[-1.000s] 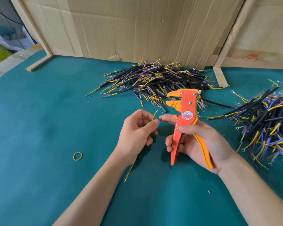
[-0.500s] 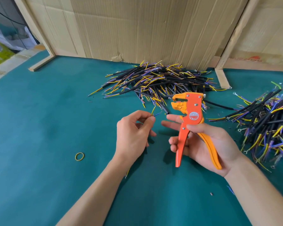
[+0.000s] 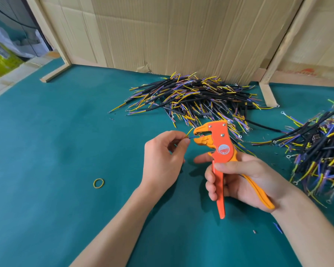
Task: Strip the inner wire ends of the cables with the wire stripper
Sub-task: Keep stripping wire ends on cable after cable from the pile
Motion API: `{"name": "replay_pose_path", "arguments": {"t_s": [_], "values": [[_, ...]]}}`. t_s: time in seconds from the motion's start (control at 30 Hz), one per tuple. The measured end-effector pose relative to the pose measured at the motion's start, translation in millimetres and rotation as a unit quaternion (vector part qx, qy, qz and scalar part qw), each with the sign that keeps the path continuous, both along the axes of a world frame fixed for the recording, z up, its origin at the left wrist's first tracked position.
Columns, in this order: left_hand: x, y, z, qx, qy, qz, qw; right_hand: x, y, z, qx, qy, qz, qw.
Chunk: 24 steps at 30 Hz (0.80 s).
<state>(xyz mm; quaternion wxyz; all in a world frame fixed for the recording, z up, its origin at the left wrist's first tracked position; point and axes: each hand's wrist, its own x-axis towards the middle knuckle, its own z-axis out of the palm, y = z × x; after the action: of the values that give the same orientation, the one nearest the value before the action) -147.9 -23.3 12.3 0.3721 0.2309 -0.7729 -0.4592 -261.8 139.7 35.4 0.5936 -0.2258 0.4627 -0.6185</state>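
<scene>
So the left hand (image 3: pixel 163 153) pinched a cable's thin wire ends (image 3: pixel 189 135) right at the wire stripper (image 3: pixel 219 149) mouth, lined up for feeding in. Right hand (image 3: pixel 243 180) was wrapped round the handles, jaws apart, probably ready to squeeze

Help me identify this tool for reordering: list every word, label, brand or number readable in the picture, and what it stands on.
Round red and white sticker on the orange wire stripper held in the right hand: there is print, but too small and blurred to read.
Faded red marking on the cardboard at far right: unreadable.
Green packaging at far left: print blurred, unreadable.
No other text shows.
</scene>
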Motion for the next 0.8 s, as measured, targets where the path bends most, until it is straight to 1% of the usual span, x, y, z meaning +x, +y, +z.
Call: {"name": "replay_pose_path", "arguments": {"t_s": [0.43,0.67,0.8], "values": [[0.5,2.4,0.7,-0.020,-0.004,0.000,1.000,3.6,-3.1,0.8,0.007,0.004,-0.017,1.000],[0.1,2.3,1.4,-0.006,-0.004,-0.005,1.000,6.2,-3.9,2.5,0.018,0.011,-0.037,0.999],[-0.6,2.2,0.0,0.034,-0.010,-0.018,0.999,6.7,-4.0,1.5,0.019,0.007,-0.054,0.998]]}}
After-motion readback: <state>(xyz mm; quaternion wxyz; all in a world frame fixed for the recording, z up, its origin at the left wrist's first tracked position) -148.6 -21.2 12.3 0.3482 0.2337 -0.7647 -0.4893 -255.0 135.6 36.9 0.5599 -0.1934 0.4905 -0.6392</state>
